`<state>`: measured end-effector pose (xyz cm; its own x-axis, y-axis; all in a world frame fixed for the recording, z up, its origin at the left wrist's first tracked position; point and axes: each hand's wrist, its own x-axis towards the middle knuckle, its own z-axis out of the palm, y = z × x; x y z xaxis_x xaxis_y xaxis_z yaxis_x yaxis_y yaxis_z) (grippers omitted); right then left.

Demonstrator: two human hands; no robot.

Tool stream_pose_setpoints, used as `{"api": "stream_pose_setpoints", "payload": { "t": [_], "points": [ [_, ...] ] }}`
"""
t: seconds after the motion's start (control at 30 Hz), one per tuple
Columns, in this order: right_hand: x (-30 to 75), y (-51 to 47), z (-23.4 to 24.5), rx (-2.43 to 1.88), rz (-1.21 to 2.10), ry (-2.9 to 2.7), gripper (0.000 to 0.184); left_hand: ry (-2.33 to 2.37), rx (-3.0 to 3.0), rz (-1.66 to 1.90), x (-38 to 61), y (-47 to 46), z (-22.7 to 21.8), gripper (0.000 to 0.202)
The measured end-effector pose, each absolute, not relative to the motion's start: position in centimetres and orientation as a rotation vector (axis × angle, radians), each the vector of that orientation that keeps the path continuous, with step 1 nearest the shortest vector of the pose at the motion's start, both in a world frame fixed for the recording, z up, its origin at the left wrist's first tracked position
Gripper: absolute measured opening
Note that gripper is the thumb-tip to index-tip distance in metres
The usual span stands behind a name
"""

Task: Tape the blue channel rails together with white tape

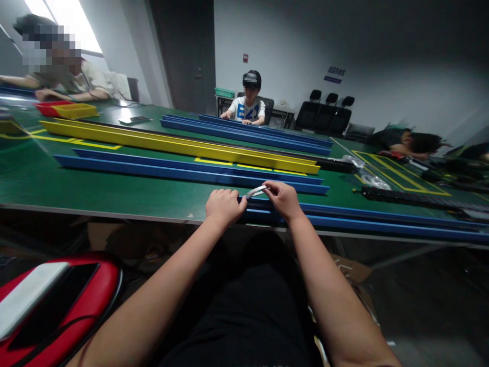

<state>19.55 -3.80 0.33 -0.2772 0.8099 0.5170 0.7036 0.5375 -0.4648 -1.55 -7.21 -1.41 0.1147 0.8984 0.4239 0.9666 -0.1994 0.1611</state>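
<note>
My left hand is closed at the left end of a long blue channel along the table's near edge, its thumb beside the end of a bent, whitish strip. What its curled fingers grip is hidden. Between thumb and fingertips, my right hand pinches the strip's other end, just above the channel. A dark bar lies inside this channel. Just beyond my hands lie two blue rails, and behind them a long yellow channel.
More blue channels lie across the green table. Red and yellow trays stand at far left, clear plastic wrap at right. People sit opposite and left. On a red seat at lower left rests a dark phone-like slab.
</note>
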Motion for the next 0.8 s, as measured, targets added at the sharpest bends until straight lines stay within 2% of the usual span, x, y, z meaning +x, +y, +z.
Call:
{"api": "stream_pose_setpoints", "payload": {
  "t": [0.1,0.2,0.37,0.63,0.8],
  "points": [
    [18.8,-4.2,0.5,-1.225,-0.108,-2.159,0.029,-1.861,-2.239,-0.698,-1.6,-7.1,-1.4,0.048],
    [18.8,-4.4,0.3,-1.145,-0.231,-2.163,0.026,-1.848,-2.285,-0.748,-1.8,-7.1,-1.2,0.041],
    [19.1,-4.2,0.2,-1.025,-0.104,-2.119,0.02,-1.851,-2.359,-0.811,-2.1,-7.3,-0.9,0.038],
    [19.1,-4.6,0.1,-1.111,0.045,-2.107,0.026,-1.99,-2.394,-0.934,-3.0,-7.2,-0.7,0.04],
    [19.2,-4.8,-0.2,-1.103,0.04,-2.134,0.023,-2.061,-2.505,-1.166,-3.9,-6.6,-0.7,0.04]
  ]
}}
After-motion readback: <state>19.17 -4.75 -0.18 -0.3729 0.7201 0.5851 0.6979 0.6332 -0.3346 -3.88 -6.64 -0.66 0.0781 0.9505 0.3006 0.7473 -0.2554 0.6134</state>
